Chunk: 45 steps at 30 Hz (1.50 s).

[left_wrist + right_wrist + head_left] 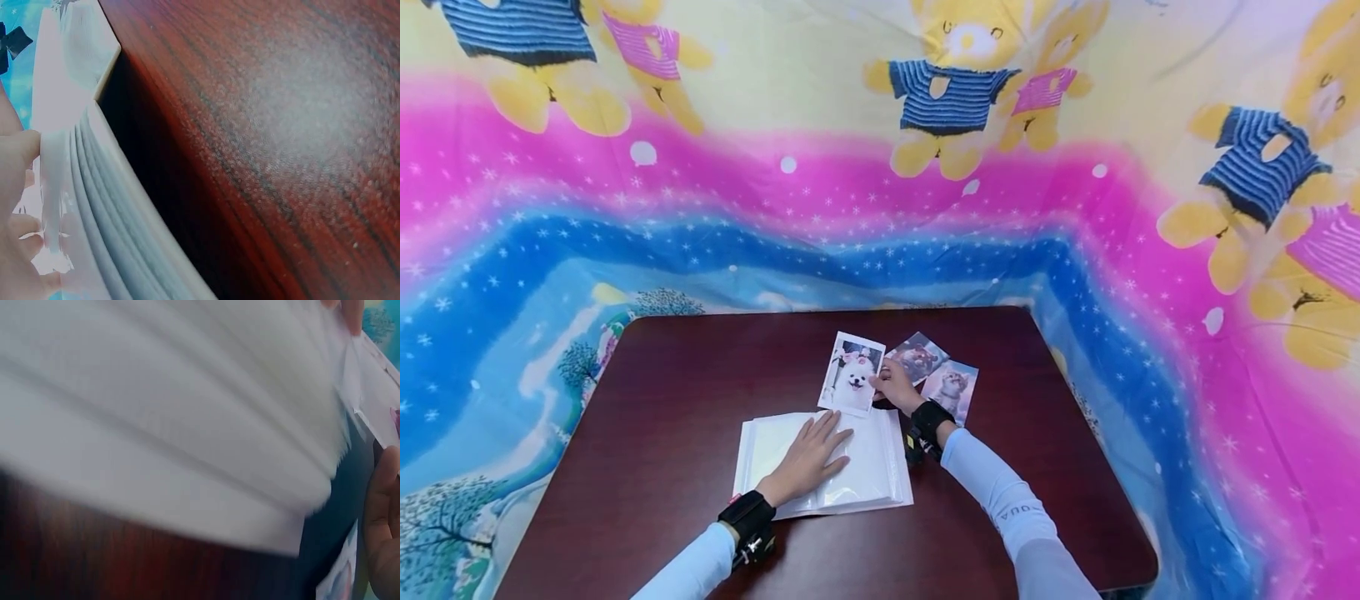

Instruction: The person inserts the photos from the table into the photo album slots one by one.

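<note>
An open photo album [868, 475] with clear plastic sleeves lies on the table, its stacked pages seen edge-on in the left wrist view. My left hand [808, 457] rests on its pages with the fingers spread. Just beyond the album's far edge, a photo of a white fluffy dog [853, 375] is pinched at its right side by my right hand [897, 386]. In the right wrist view the photo's near edge meets the opening of a plastic sleeve [353, 378], close to the left fingertips [352, 315]. How far it is inside the sleeve is hard to tell.
Two more animal photos lie right of the album: a darker one [919, 354] partly behind my right hand, and a pale one [951, 385] by my right wrist. The dark wooden table [685, 400] has rounded corners. A patterned cloth [820, 225] with teddy bears hangs around it.
</note>
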Each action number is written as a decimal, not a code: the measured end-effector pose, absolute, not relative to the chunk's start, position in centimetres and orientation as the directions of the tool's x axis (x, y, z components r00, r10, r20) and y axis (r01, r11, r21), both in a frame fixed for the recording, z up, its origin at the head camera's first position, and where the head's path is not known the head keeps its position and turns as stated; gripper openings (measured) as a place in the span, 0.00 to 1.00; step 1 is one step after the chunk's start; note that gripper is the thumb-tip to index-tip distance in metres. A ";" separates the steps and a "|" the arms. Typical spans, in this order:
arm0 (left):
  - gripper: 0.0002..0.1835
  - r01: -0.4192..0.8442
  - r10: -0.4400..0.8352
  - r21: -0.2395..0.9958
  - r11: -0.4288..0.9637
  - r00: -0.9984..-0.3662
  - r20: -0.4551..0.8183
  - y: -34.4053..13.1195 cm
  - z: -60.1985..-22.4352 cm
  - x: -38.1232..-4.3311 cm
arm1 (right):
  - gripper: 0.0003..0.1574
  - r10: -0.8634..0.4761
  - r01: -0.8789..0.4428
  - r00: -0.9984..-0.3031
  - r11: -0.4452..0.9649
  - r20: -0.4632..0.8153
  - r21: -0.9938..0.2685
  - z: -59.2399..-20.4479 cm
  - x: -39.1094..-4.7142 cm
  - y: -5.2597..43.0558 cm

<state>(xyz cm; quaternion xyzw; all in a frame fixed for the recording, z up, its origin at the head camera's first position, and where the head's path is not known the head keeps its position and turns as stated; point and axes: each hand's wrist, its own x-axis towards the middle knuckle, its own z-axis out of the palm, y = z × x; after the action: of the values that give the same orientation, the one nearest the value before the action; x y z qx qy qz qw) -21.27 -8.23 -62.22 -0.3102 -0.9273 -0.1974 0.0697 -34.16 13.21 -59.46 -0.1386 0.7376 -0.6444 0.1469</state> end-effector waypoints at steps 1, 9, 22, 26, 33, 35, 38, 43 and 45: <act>0.25 0.596 0.549 0.326 0.734 -0.803 0.232 -8.3 -62.1 -21.3 | 0.25 -0.407 -0.045 -0.913 0.143 -0.017 -0.989 -59.0 -34.1 13.4; 0.27 0.578 0.553 0.341 0.742 -0.814 0.177 -8.5 -62.2 -21.2 | 0.27 -0.472 -0.130 -0.881 0.208 0.017 -0.969 -59.6 -34.6 13.8; 0.27 0.603 0.567 0.327 0.728 -0.797 0.207 -8.8 -62.3 -21.4 | 0.43 -0.501 -0.117 -0.862 0.338 -0.073 -0.934 -59.6 -35.8 13.4; 0.26 0.603 0.570 0.339 0.722 -0.796 0.204 -8.8 -62.5 -21.4 | 0.55 -0.453 -0.056 -0.890 0.238 -0.059 -0.970 -59.4 -36.5 13.1; 0.26 0.612 0.574 0.339 0.715 -0.790 0.214 -8.7 -62.4 -21.3 | 0.35 -0.459 -0.276 -0.883 0.347 0.094 -0.896 -59.2 -37.4 12.8; 0.27 0.619 0.576 0.336 0.710 -0.785 0.227 -8.8 -62.5 -21.3 | 0.33 -0.480 -0.324 -0.868 0.356 0.126 -0.876 -59.0 -37.4 12.9; 0.28 0.624 0.574 0.338 0.704 -0.781 0.246 -8.8 -62.6 -21.3 | 0.33 -0.508 -0.398 -0.841 0.350 0.186 -0.848 -58.9 -37.3 12.9; 0.30 0.624 0.566 0.351 0.698 -0.781 0.265 -8.8 -62.8 -21.4 | 0.33 -0.520 -0.497 -0.807 0.342 0.280 -0.797 -58.3 -37.3 12.7; 0.30 0.624 0.561 0.357 0.695 -0.781 0.274 -8.8 -62.9 -21.5 | 0.33 -0.517 -0.510 -0.805 0.349 0.292 -0.786 -58.1 -37.3 12.5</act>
<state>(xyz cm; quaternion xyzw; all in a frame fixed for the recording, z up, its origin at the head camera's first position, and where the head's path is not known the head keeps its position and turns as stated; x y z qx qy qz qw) -21.47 -8.84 -62.91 -0.3228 -0.9177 -0.2200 0.0718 -37.28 12.46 -58.14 -0.3125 0.8213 -0.4774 0.0036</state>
